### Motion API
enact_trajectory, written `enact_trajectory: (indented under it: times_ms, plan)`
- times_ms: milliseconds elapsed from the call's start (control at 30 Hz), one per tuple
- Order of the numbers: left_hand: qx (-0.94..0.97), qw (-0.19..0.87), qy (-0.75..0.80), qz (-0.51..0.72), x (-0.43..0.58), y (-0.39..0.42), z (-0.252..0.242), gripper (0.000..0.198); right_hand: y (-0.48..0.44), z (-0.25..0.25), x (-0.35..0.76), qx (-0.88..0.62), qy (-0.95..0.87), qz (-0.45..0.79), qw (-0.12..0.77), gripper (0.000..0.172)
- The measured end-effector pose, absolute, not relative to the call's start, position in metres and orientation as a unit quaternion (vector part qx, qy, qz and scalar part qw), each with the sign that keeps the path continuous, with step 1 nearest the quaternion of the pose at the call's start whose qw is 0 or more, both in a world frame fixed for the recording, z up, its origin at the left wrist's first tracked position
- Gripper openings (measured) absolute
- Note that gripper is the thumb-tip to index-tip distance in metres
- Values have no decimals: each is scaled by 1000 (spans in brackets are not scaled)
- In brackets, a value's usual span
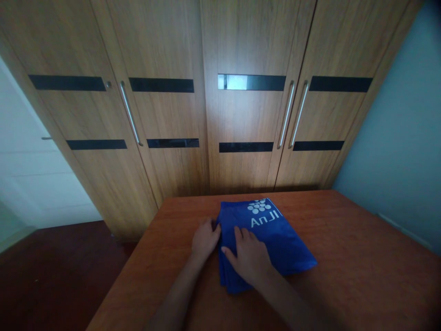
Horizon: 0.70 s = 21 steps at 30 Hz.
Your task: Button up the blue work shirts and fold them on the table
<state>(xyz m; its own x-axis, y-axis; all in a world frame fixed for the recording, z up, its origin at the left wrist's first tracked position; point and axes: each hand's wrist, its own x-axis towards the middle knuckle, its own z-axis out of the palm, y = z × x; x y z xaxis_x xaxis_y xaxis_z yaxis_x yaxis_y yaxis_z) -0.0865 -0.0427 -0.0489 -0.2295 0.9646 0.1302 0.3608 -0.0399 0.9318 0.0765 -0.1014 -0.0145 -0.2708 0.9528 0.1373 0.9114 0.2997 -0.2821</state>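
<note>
On the desk [344, 248], head view: folded blue cloth [272, 239] with white print lies near the middle, close to the far edge. Right hand [250, 257] rests flat on it, fingers spread, grip apart. Left hand [205, 239] lies flat at its left edge, fingertips touching, grip apart. Wooden wardrobe [206, 92] stands behind.

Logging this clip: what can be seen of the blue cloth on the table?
The blue folded cloth lies flat on the wooden table: smooth fabric, white dots and lettering printed near its far edge. The right hand rests flat on it; the left hand touches its left edge.
</note>
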Motion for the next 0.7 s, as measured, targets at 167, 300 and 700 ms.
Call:
enact_trajectory:
  times_ms: [167, 300, 700]
  plan:
    - [601, 258, 581, 485, -81, -47, -37, 15, -95, -14, 66, -610, -774, 92, 143, 68]
    - [658, 266, 518, 478, -71, -51, -28, 17, -91, -15, 75, -606, -768, 133, 158, 66]
    - [677, 343, 456, 465, -60, -64, -25, 34, -81, -28, 82, -633, -728, 175, 197, 64]
